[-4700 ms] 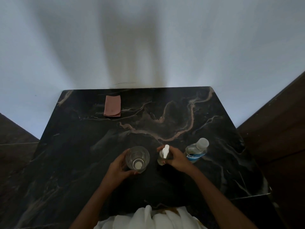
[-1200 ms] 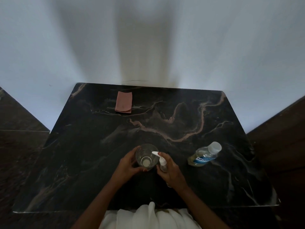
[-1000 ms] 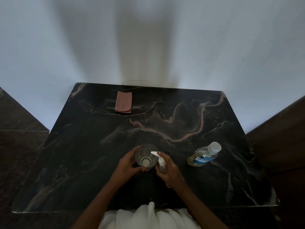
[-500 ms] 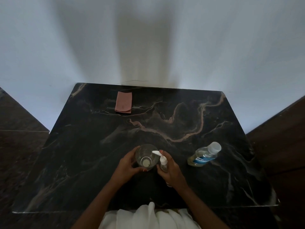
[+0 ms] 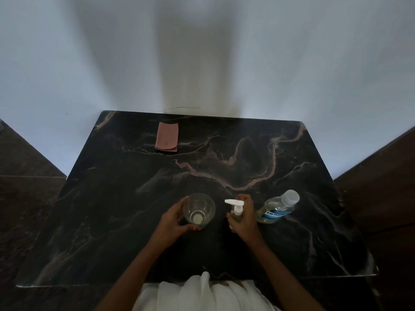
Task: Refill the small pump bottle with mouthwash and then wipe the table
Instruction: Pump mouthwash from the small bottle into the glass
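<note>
The small pump bottle (image 5: 237,213), clear with a white pump nozzle pointing left, stands near-centre on the bench (image 5: 112,221), the grip of the right hand (image 5: 244,218) clamped round it; the left hand (image 5: 171,223) grip clasps a drinking glass (image 5: 198,209)

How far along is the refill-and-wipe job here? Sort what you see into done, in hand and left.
Done: nothing visibly; the mouthwash bottle is capped and the small pump bottle has its pump head on. In hand: the right hand grips the pump bottle, the left hand holds a glass. Left: opening, refilling, then wiping the table with the folded pink cloth lying at the far edge.
</note>
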`<state>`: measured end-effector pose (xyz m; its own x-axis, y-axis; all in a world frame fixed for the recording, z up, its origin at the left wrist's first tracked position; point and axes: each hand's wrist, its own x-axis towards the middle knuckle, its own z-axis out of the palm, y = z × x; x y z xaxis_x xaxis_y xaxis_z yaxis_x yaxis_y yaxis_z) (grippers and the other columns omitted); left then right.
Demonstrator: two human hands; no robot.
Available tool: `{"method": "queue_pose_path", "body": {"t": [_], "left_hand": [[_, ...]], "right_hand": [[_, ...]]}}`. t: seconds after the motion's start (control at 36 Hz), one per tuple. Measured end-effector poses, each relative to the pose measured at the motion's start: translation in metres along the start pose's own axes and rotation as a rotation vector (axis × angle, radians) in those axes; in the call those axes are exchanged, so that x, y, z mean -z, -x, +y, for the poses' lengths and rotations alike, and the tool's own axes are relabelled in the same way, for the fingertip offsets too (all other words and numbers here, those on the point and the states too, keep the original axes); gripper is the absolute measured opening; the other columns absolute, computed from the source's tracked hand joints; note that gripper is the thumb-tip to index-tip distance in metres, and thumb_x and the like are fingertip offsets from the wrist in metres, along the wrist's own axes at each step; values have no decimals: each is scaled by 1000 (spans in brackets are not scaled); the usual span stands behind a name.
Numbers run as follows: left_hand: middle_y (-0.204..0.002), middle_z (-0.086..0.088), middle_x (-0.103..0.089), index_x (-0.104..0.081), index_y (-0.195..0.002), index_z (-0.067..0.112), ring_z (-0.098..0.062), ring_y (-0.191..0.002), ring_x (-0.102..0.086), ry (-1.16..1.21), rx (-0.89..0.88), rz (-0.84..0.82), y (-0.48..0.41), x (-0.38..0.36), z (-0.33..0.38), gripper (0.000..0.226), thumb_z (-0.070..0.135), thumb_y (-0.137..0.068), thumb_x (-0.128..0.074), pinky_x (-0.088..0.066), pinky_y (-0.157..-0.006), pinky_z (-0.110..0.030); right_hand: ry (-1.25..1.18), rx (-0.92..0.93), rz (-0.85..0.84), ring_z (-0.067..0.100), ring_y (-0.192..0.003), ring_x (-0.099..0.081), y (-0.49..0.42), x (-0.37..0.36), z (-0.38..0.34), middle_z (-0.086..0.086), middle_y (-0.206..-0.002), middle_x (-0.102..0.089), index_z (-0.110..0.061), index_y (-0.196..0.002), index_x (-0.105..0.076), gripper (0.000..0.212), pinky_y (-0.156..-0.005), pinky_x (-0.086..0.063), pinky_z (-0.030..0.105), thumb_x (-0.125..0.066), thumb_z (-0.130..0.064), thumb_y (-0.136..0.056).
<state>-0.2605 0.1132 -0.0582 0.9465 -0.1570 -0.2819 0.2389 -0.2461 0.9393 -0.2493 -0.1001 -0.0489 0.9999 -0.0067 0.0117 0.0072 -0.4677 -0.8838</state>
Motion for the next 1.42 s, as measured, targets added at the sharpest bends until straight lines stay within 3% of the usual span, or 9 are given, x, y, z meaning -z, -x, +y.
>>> {"method": "queue_pose_path", "body": {"t": [0.08, 0.25, 0.36, 0.44, 0.69, 0.81, 1.03, 1.31, 1.42], "left_hand": [[-131, 3, -47, -33, -136, 19, -6, -120, -46, -31, -7, -1, 0, 0, 0, 85, 3, -65, -76, -39, -90, -9], [-132, 3, -47, -32, -136, 19, -1, -116, -45, -48, -10, 7, 2, -1, 4, 83, 4, -66, -75, -39, -83, -4], [-137, 2, -44, -32, -134, 27, -6, -122, -44, -26, -2, 0, 3, 0, 2, 84, 9, -66, -76, -36, -102, -23], [-140, 2, -41, -30, -133, 33, -10, -126, -41, -12, 11, -6, 4, -1, 1, 85, 13, -66, -77, -35, -109, -38], [-132, 13, -35, -13, -142, 24, -3, -125, -34, 12, -8, 26, 6, -16, -5, 104, 7, -63, -79, -29, -102, -19], [-133, 11, -34, -9, -142, 24, -8, -128, -34, 68, 20, 100, 5, -25, -11, 110, 5, -61, -80, -28, -109, -30], [-129, 14, -33, -16, -140, 20, -3, -120, -36, 89, -20, 217, 2, -46, -10, 107, 1, -57, -82, -29, -87, -2], [-115, 7, -53, -36, -129, 19, -6, -107, -51, 27, 10, 327, 0, -47, -7, 88, 14, -56, -85, -39, -89, -18], [-109, 14, -53, -38, -123, 27, 0, -101, -52, 19, 1, 325, -4, -46, -2, 83, 15, -56, -85, -38, -81, -8]], "right_hand": [[22, 14, -19, 21, -103, -42, -4, 2, -4, -2, -105, -38, -35, -84, -38, 53, -84, -35, 16, -66, 8, -71], [69, -16, -37, 33, -111, -41, -12, 7, -3, 4, -113, -36, -37, -85, -40, 51, -95, -41, 49, -69, 1, -71], [32, -46, -84, 27, -115, -41, -12, 7, -2, 2, -120, -31, -33, -92, -42, 46, -101, -39, 44, -70, -2, -72], [-82, -61, -18, 19, -106, -49, -10, 9, 1, 14, -120, -41, -34, -94, -40, 58, -96, -42, 27, -73, 5, -67], [-96, -98, -26, 3, -103, -51, 3, 16, 14, -3, -111, -52, -38, -102, -42, 58, -90, -45, 21, -67, 5, -72], [-115, -144, -18, -3, -103, -48, 8, 9, 16, -7, -115, -49, -27, -116, -40, 59, -82, -40, 7, -66, 4, -74], [-13, -213, 142, 14, -110, -48, 13, -12, 25, 2, -119, -50, -17, -117, -44, 68, -95, -43, 32, -82, -17, -61], [-16, -224, 233, 15, -105, -54, 9, -14, 25, 4, -111, -59, -12, -112, -53, 49, -91, -45, 30, -76, -10, -68], [-33, -213, 252, 16, -103, -55, 1, -16, 23, 3, -108, -60, -11, -110, -55, 49, -91, -46, 31, -76, -6, -67]]}}
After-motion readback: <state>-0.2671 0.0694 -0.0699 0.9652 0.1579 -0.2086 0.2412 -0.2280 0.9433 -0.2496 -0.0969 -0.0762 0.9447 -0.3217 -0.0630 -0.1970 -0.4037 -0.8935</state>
